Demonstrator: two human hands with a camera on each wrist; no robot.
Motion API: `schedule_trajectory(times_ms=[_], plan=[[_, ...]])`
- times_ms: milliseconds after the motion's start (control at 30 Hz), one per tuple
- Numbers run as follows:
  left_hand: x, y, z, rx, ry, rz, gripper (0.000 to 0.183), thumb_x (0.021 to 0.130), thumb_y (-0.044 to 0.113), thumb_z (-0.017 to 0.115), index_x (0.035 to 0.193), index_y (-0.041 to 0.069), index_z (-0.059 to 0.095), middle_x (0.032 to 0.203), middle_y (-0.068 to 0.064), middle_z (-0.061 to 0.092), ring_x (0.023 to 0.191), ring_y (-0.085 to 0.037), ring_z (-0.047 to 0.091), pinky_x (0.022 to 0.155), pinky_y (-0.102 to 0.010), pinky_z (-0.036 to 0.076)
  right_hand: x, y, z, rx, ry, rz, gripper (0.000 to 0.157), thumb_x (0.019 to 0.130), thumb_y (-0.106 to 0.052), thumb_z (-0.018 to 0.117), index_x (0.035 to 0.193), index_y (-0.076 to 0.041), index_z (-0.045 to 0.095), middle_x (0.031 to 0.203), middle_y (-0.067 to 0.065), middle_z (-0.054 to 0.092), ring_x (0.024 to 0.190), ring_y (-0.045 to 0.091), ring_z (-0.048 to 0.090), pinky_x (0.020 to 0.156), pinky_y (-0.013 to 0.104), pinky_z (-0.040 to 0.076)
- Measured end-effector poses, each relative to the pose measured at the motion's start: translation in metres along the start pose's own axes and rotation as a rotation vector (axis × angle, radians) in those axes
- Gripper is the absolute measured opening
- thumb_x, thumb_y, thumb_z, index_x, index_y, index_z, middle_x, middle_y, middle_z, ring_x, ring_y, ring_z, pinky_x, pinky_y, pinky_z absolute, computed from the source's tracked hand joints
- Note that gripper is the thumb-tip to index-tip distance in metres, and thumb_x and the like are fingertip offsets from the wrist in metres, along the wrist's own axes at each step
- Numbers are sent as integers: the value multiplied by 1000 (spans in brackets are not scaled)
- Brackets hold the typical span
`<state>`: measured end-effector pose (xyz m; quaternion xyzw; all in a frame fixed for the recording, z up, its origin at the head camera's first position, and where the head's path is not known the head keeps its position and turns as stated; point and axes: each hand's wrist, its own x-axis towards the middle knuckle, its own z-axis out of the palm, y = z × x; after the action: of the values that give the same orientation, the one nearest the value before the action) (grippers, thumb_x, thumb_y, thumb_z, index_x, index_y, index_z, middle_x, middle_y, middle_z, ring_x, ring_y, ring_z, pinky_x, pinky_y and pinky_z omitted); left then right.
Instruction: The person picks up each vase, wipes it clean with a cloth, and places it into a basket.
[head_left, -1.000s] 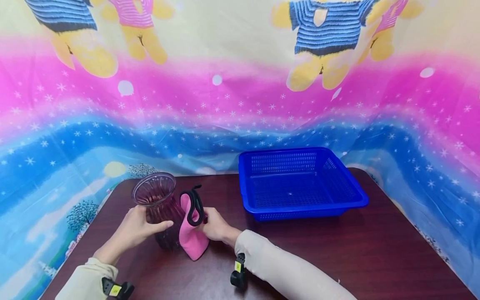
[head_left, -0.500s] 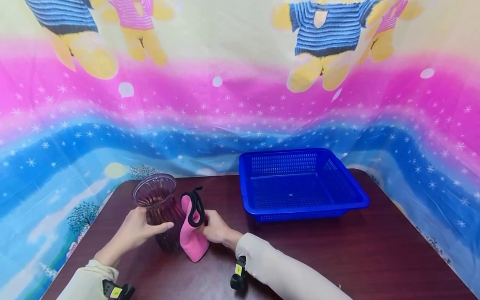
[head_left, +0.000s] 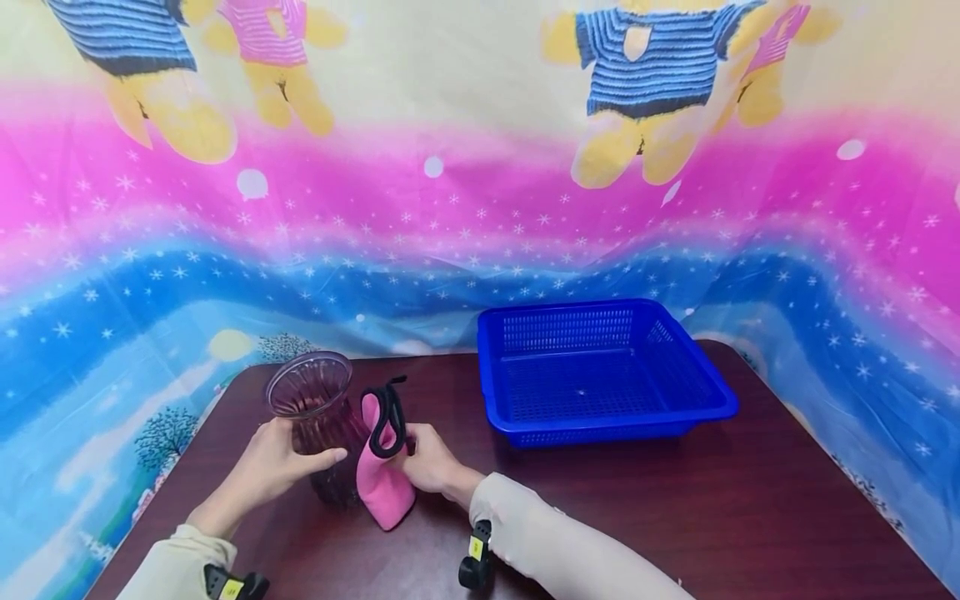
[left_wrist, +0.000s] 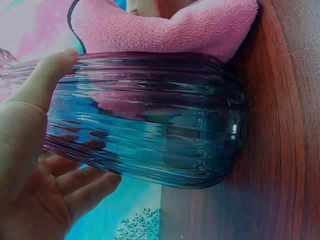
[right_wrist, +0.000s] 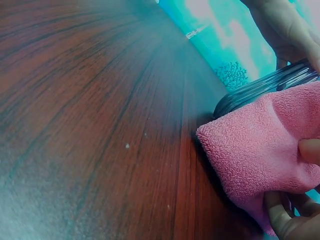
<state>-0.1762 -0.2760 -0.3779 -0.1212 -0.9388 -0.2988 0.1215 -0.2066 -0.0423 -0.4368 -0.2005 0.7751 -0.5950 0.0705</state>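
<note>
A ribbed glass vase [head_left: 326, 429] with a flared rim stands at the left of the table, purple above and bluish toward its base in the left wrist view. My left hand [head_left: 262, 468] grips it below the rim, thumb on the near side and fingers behind. Against its right side lies a pink fleecy cloth [head_left: 385, 492] with black edging, folded over at the top. My right hand [head_left: 435, 460] holds this cloth from the right, its fingertips partly hidden by the folds. In the right wrist view, thumb and fingers pinch the cloth [right_wrist: 255, 145] beside the vase.
A blue plastic basket [head_left: 600, 429] with perforated walls stands at the back right of the dark wood table [head_left: 600, 492]. Behind the table hangs a printed curtain [head_left: 450, 225] with bears and snowflakes. Black wrist cameras [head_left: 475, 557] sit on both sleeves.
The cloth and right hand have shifted very slightly beside the vase, the cloth's lower corner a little down and left. The left hand keeps its grip, and the vase stays in place.
</note>
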Motion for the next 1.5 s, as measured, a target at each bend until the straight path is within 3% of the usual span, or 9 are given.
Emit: schedule_trajectory(times_ms=[267, 600, 833, 1200, 1500], plan=[[0, 0, 0, 1, -9, -4, 64, 75, 40, 87, 123, 5, 64, 109, -20, 75, 100, -37, 71, 81, -50, 55, 0, -4, 1, 41, 15, 0, 24, 82, 0, 72, 105, -5, 74, 95, 4, 70, 89, 10, 55, 75, 17, 45], [0, 0, -1, 4, -14, -11, 64, 76, 41, 87, 125, 6, 64, 110, -19, 75, 100, -36, 72, 81, -49, 55, 1, -10, 2, 64, 14, -18, 24, 88, -11, 74, 112, -5, 73, 101, 8, 73, 83, 8, 58, 70, 16, 49], [0, -1, -1, 3, -7, -3, 67, 75, 39, 88, 127, 5, 61, 112, -22, 74, 102, -38, 71, 82, -51, 55, 3, -20, 2, 69, 36, -38, 23, 88, -12, 74, 109, -5, 74, 99, 11, 73, 83, 5, 57, 73, 17, 49], [0, -2, 0, 27, -2, -28, 64, 73, 34, 88, 121, 2, 61, 107, -23, 74, 98, -37, 71, 80, -49, 55, 6, -36, 0, 127, 23, -48, 23, 89, -10, 74, 110, -4, 74, 100, 13, 73, 83, 13, 59, 69, 16, 49], [-2, 1, -2, 35, -15, -43, 59, 71, 34, 88, 115, 2, 66, 101, -19, 75, 94, -34, 71, 77, -46, 55, 10, -46, -2, 125, 11, -59, 23, 88, -10, 74, 110, -3, 73, 97, 11, 73, 77, 3, 59, 68, 17, 51]])
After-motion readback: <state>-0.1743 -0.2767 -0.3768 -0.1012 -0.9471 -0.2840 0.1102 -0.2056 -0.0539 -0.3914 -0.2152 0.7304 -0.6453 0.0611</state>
